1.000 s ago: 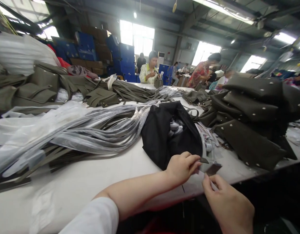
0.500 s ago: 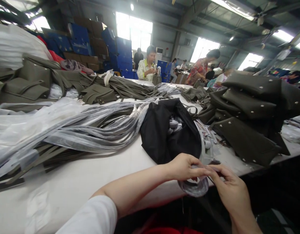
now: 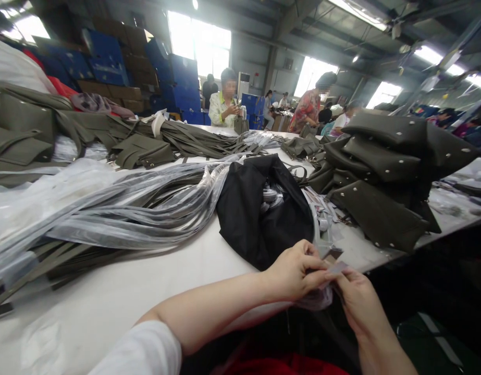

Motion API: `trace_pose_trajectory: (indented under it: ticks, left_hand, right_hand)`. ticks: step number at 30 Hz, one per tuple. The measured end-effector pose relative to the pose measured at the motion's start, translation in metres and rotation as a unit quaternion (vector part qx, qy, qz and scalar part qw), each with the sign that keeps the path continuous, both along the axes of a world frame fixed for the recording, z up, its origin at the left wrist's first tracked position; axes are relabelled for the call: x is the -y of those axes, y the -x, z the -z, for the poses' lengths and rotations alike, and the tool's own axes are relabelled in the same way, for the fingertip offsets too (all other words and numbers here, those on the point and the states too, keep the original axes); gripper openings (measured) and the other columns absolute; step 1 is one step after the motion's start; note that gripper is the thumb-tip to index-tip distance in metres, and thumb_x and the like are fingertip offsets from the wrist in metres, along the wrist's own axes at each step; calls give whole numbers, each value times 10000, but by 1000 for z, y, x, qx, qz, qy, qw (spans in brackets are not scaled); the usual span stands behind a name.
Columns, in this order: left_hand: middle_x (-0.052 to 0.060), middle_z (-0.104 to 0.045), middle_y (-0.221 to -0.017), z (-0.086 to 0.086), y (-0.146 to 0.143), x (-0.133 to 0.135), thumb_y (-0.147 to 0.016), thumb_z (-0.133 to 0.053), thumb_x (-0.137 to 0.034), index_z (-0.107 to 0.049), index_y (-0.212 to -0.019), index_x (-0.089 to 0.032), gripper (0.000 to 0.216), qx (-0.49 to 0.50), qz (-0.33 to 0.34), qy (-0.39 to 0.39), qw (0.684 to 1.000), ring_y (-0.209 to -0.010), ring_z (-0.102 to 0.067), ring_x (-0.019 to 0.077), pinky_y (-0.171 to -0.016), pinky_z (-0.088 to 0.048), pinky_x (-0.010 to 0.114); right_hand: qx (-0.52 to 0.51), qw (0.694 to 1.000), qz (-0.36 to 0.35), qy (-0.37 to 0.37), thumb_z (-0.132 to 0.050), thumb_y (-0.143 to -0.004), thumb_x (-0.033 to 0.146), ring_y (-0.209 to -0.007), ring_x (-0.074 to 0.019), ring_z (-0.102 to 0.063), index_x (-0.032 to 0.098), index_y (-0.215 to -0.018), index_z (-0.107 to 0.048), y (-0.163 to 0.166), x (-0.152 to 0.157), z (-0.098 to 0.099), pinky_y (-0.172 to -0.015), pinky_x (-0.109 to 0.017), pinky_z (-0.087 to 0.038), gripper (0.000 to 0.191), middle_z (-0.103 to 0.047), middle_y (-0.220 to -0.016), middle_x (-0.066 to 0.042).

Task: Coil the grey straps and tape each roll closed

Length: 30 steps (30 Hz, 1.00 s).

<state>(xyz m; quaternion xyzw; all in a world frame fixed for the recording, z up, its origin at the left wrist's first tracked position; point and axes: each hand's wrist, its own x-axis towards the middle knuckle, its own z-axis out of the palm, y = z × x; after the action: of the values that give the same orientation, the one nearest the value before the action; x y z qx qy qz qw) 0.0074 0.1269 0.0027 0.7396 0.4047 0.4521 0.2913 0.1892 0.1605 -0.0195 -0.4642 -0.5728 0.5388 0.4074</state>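
Observation:
My left hand [image 3: 293, 271] and my right hand [image 3: 355, 297] meet at the near edge of the white table [image 3: 146, 291]. Both pinch a small flat tab [image 3: 336, 269] in a clear plastic sleeve [image 3: 316, 299] that hangs below my fingers. Just beyond my hands lies an open black bag [image 3: 259, 211] with small wrapped pieces inside.
Olive straps in clear plastic [image 3: 119, 208] spread across the left. A stack of olive studded bag panels [image 3: 384, 172] stands at the right. More olive bags [image 3: 25, 130] pile up at the far left. Several people [image 3: 224, 104] work at the far end.
My hands came together from apart and now both grip the small sleeved piece. The view has shifted slightly to the right.

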Motion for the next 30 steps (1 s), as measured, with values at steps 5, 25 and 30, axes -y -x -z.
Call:
trace_pose_trajectory:
  ticks: [5, 25, 30]
  left_hand:
    - [-2, -633, -756, 0, -2, -1, -955, -536, -384, -736, -938, -158, 302, -20, 13, 121, 992, -772, -577, 120, -694, -437, 176]
    - [36, -679, -915, -1, -2, 6, -813, -712, -386, -530, -1060, -178, 371, -38, 9, 58, 998, -804, -646, 173, -668, -447, 234]
    - [52, -686, -877, 2, -3, 3, -771, -737, -441, -571, -1040, -166, 418, -42, 9, 116, 992, -783, -645, 188, -685, -473, 267]
  right_hand:
    - [109, 991, 36, -70, -716, -791, 464, -976, -309, -705, 181, -1012, -787, -13, -1, 2, -930, -412, -544, 366, -785, -960, -87]
    - [125, 986, -100, -56, -771, -735, 495, -779, -271, -741, 189, -905, -819, -16, 8, -36, -724, -326, -623, 352, -795, -857, -96]
    - [242, 945, -62, -213, -670, -839, 429, -826, -256, -747, 231, -924, -809, -20, 13, -34, -767, -311, -618, 257, -795, -912, -70]
